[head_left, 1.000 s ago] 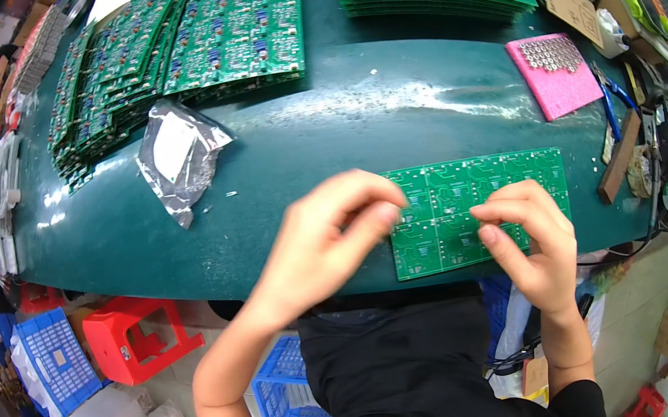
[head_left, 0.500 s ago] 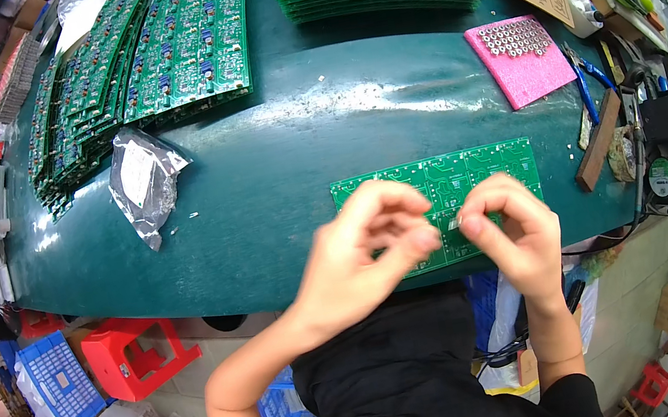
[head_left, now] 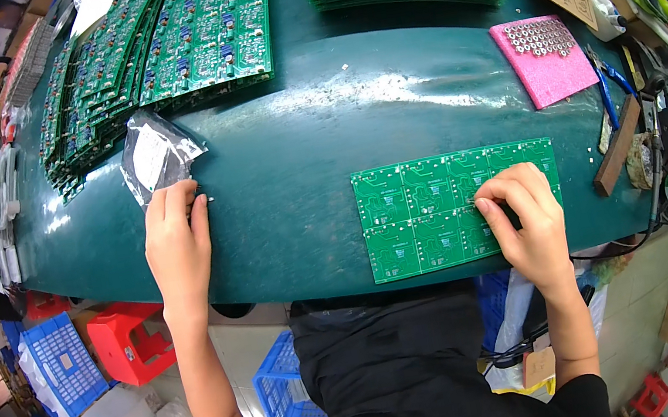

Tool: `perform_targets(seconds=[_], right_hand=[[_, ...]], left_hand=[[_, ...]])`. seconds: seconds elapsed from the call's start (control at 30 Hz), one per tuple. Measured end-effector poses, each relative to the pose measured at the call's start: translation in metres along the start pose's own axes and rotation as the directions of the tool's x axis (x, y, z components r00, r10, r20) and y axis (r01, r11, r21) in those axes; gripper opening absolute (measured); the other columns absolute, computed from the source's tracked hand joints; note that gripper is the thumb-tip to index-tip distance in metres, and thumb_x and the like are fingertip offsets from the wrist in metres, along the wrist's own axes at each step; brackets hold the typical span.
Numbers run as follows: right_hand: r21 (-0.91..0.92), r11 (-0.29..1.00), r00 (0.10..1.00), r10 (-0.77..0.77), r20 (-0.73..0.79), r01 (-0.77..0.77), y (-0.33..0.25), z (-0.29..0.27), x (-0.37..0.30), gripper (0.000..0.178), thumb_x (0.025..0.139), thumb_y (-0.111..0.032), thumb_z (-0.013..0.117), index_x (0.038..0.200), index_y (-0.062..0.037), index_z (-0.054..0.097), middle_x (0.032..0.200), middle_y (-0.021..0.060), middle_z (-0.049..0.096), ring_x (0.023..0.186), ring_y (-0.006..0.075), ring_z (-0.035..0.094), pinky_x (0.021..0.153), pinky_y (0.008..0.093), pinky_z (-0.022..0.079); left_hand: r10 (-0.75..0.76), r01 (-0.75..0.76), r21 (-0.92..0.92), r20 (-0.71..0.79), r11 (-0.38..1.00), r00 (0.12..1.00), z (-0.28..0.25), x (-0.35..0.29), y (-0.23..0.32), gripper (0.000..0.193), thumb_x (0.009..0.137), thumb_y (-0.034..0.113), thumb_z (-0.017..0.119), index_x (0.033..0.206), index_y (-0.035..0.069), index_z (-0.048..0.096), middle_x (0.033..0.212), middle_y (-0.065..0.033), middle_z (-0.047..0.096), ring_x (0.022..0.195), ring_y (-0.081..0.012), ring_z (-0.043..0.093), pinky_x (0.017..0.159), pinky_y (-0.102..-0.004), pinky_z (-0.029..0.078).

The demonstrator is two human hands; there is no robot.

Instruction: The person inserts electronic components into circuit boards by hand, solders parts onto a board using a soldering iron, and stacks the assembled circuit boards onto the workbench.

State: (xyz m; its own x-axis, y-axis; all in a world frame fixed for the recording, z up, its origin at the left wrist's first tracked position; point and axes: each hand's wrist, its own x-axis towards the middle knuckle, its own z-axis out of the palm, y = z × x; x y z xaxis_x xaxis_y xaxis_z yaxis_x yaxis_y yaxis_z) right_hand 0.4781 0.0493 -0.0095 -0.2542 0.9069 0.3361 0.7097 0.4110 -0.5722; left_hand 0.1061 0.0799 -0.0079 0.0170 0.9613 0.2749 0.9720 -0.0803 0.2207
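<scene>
Head view: left hand (head_left: 178, 243) at the clear bag (head_left: 151, 155), grip unclear; right hand (head_left: 535, 232) pinches what seems a tiny part (head_left: 473, 200) over the green board (head_left: 398, 249), flat on the desk (head_left: 291, 216), close, so within easy reach.

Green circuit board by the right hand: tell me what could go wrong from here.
The circuit board lies close to the near edge of the table, so a nudge from the right hand might push it over. The left hand is at the lower end of the plastic bag, with a small pale piece loose beside its fingertips; a careless brush could flick that piece away.
</scene>
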Motion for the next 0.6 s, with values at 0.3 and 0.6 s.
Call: perform_targets(seconds=[0.3,0.6], right_hand=[[-0.073,0.996,0.999,-0.054,0.002,0.054,-0.006,0.001,0.002,0.014,0.078,0.002,0.071,0.088,-0.0033,0.062,0.085,0.0093,0.058,0.079,0.0277,0.056,0.071,0.0384,0.043],[-0.029,0.999,0.999,-0.03,0.024,0.03,-0.006,0.0,0.002,0.015,0.078,0.003,0.071,0.088,-0.0024,0.061,0.085,0.0105,0.058,0.078,0.0293,0.057,0.071,0.0395,0.045]], left_hand=[[0.123,-0.123,-0.049,0.0,0.991,0.992,0.007,0.01,0.004,0.008,0.089,0.005,0.063,0.097,0.003,0.063,0.089,-0.0108,0.06,0.077,-0.0243,0.063,0.07,-0.0358,0.05],[0.154,-0.153,-0.014,0.01,0.988,0.988,0.012,0.013,-0.003,0.007,0.092,0.005,0.059,0.096,0.001,0.056,0.092,-0.013,0.058,0.078,-0.0275,0.059,0.072,-0.0349,0.049]])
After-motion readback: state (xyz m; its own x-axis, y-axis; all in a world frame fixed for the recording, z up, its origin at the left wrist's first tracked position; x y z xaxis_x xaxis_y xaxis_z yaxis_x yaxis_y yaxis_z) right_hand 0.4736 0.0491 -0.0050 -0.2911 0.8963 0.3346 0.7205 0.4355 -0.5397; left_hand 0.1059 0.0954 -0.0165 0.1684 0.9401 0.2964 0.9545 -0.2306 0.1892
